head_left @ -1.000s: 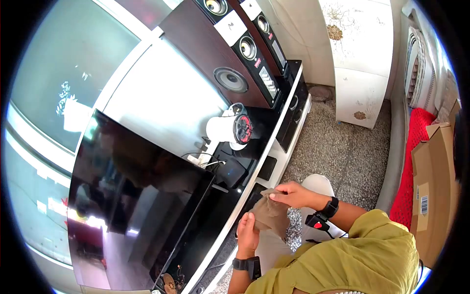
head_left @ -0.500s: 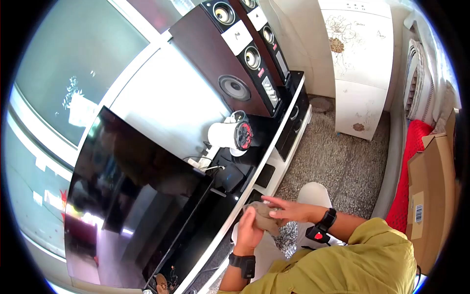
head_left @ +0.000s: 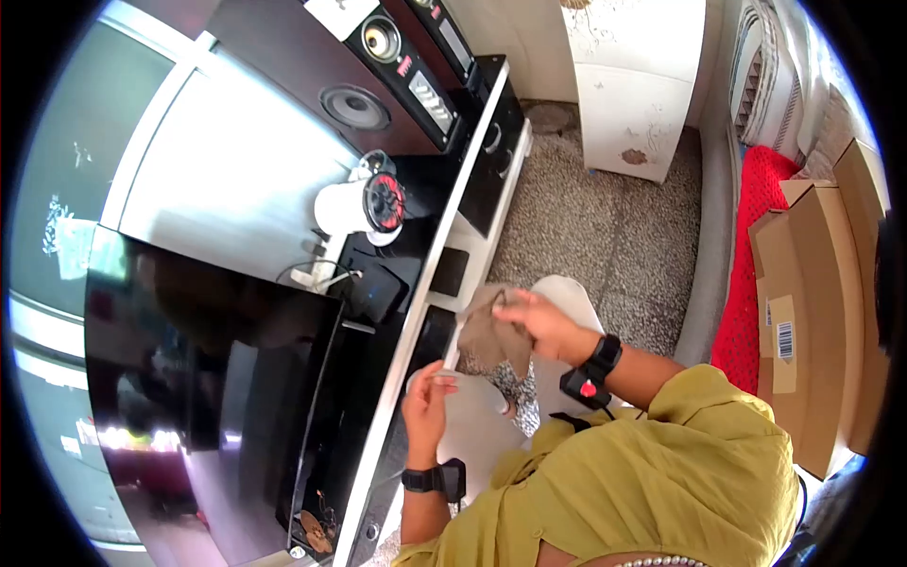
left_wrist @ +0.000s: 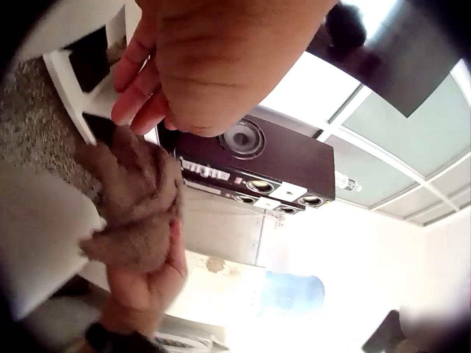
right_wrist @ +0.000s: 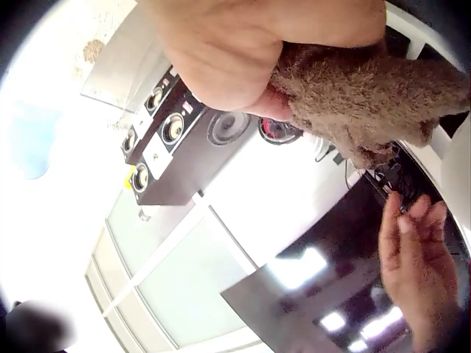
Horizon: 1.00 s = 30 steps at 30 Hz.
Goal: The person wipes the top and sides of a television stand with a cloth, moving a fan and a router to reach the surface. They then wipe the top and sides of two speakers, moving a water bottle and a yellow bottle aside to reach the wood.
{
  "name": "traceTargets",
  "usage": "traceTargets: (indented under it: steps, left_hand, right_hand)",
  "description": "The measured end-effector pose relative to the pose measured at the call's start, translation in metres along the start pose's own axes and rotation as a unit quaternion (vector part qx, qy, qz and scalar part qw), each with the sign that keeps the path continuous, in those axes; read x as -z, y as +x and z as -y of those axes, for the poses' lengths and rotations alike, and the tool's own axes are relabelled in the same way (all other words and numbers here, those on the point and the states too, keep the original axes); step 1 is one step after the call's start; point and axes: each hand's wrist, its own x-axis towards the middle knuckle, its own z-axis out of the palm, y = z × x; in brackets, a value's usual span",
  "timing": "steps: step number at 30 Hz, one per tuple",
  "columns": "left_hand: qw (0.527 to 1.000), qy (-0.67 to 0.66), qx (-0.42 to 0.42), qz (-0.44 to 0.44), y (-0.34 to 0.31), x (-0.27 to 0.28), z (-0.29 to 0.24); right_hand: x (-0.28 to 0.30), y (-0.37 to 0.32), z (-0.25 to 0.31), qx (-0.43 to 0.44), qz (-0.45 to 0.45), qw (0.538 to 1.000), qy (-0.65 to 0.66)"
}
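A crumpled brown cloth (head_left: 491, 338) hangs from my right hand (head_left: 550, 329), whose thumb and fingers pinch its upper edge. In the right wrist view the fuzzy cloth (right_wrist: 368, 103) bunches beneath that hand (right_wrist: 243, 51). My left hand (head_left: 426, 408) is off to the left of the cloth, fingers loosely bent, holding nothing; the right wrist view shows it apart from the cloth (right_wrist: 419, 265). In the left wrist view the cloth (left_wrist: 140, 206) lies just past the left fingertips, and whether they touch cannot be told there.
A low black-and-white cabinet (head_left: 453, 203) runs along the left, bearing a television (head_left: 217, 378), a white round appliance (head_left: 345, 208), a black box (head_left: 376, 288) and tall speakers (head_left: 354, 106). A white floral cabinet (head_left: 633, 113) stands behind. Cardboard boxes (head_left: 817, 312) and a red cover (head_left: 746, 283) are right.
The left hand has let go of the cloth and moved away from it. The cloth, bunched between both hands half a second ago, now hangs looser from the right hand. The head view has shifted.
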Motion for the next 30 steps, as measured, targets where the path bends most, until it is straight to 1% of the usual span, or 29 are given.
traceTargets:
  steps: [1,2,4,6,7,8,12,15,18,19,20,21,22,24,25,26,28,30]
  left_hand:
    - [0.999,0.039,-0.016,-0.031,0.000,0.004,0.009]
    - [0.987,0.141,-0.046,-0.058,0.000,0.007,0.014]
    - [0.974,0.194,-0.070,-0.096,0.001,0.008,0.016]
    - [0.931,0.318,-0.150,-0.099,0.008,0.010,0.019]
    - [0.901,0.378,-0.188,-0.099,0.011,0.010,0.022]
    - [0.898,0.391,-0.186,-0.084,0.014,0.008,0.025]
    - [0.890,0.422,-0.171,-0.027,0.030,0.001,0.044]
    - [0.873,0.457,-0.173,-0.001,0.045,-0.004,0.043]
    - [0.890,0.412,-0.195,-0.005,0.067,0.000,0.048]
    - [0.896,0.400,-0.192,-0.003,0.073,0.000,0.049]
    - [0.903,0.388,-0.187,0.000,0.077,0.000,0.049]
    - [0.909,0.375,-0.182,0.001,0.081,0.001,0.049]
    - [0.913,0.366,-0.179,0.008,0.086,0.001,0.049]
    - [0.921,0.350,-0.171,0.022,0.090,0.005,0.050]
    - [0.916,0.367,-0.160,0.017,0.093,0.006,0.050]
    - [0.914,0.376,-0.149,0.026,0.098,0.007,0.050]
    - [0.908,0.397,-0.126,0.046,0.106,0.008,0.050]
    - [0.896,0.408,-0.164,0.052,0.124,0.007,0.048]
  right_hand:
    - [0.002,-0.004,0.011,0.005,-0.015,1.000,0.011]
    - [0.004,-0.004,0.021,0.015,-0.027,0.999,0.020]
    - [0.011,0.001,0.032,0.033,-0.020,0.998,0.054]
    - [0.019,0.008,0.043,0.044,-0.027,0.996,0.071]
    - [0.024,0.014,0.047,0.046,-0.036,0.996,0.073]
    - [0.027,0.022,0.053,0.049,-0.045,0.995,0.074]
    - [0.018,0.042,0.092,0.131,-0.040,0.990,0.045]
    - [0.005,0.056,0.129,0.209,-0.027,0.975,-0.070]
    - [0.006,0.107,0.144,0.300,-0.106,0.931,-0.182]
    - [0.010,0.129,0.146,0.362,-0.122,0.885,-0.266]
    - [0.019,0.154,0.146,0.405,-0.150,0.818,-0.380]
    - [0.030,0.182,0.146,0.441,-0.172,0.734,-0.488]
    - [0.039,0.210,0.149,0.469,-0.190,0.634,-0.585]
    - [0.046,0.260,0.146,0.533,-0.178,0.529,-0.636]
    - [0.045,0.279,0.145,0.526,-0.166,0.521,-0.652]
    - [0.045,0.294,0.142,0.503,-0.164,0.480,-0.700]
    - [0.053,0.313,0.134,0.409,-0.107,0.431,-0.797]
    - [0.061,0.326,0.136,0.420,-0.093,0.408,-0.805]
